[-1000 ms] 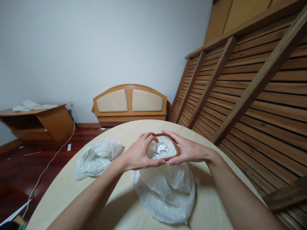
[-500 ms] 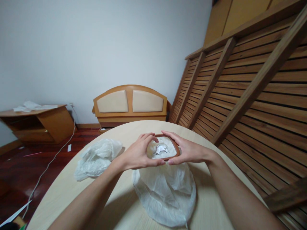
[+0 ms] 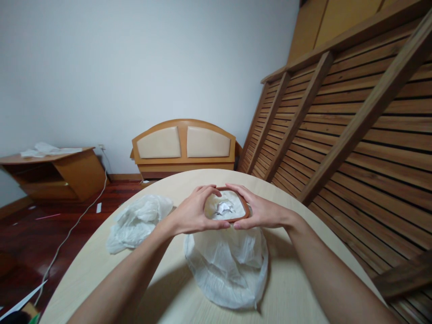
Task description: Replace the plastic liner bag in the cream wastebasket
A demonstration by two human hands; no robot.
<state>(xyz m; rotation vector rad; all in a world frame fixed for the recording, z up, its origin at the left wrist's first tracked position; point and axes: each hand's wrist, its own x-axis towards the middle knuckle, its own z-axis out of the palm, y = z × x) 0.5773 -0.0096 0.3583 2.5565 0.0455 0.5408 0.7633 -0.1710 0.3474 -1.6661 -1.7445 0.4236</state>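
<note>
One brown frame [image 3: 246, 208] is held between left grip [image 3: 194, 212] and right grip [image 3: 262, 210].

Can't see the left side of the brown rim [image 3: 246, 210] near 6 o'clock, covered by the left hand [image 3: 192, 211]. Can't see the right hand [image 3: 261, 209] at 4 o'clock past forefinger and thumb. Can't identify the crumpled white stuff [image 3: 225, 208] inside the rim. Can't tell joined from separate between rim and white bag [image 3: 229, 274] below, upper part hidden by hands. Losing both forearms and the table [image 3: 286, 288] to the bottom edge. Losing the slatted panel [image 3: 378, 148] at 3, cupboard [image 3: 354, 22] at 2, desk [image 3: 81, 173] at 9 to picture edges. Can't make out the cropped dark thing [image 3: 15, 317] at 8. Can't see the headboard [image 3: 184, 144] bottom at 10, blocked by table.
</note>
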